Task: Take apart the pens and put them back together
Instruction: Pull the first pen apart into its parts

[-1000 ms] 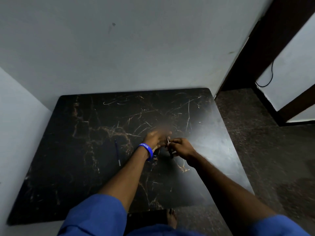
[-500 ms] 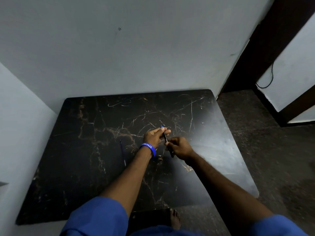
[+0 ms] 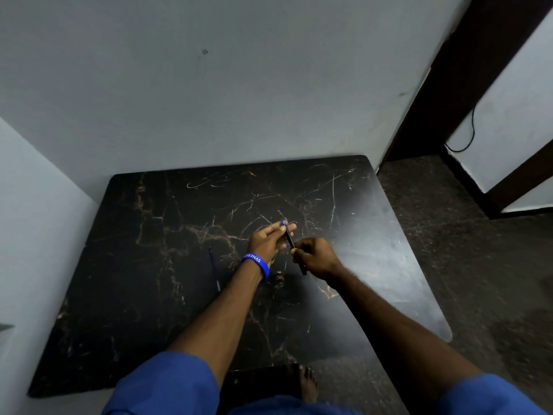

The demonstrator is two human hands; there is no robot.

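- One thin blue piece (image 3: 214, 268), prob. a refill or barrel part, is seen lying loose on the dark marbled tabletop (image 3: 125, 265), just left of the left wrist.
- Left hand (image 3: 267, 241): the far, blue-tipped end of the dark pen (image 3: 289, 238) is steadied between thumb and fingers (image 3: 288, 227), which are only loosely curled around it.
- Right hand (image 3: 317, 257): fingers are closed tight on the pen's near end; a dark bit sticks out below the fist.
- Step judged: a pull or twist at the pen's joint; whether apart or together can't be told.
- Next move calls for a straight, aligned motion w/ firm pinch.
- Count: 1 held pen, 1 loose piece, 2 hands.
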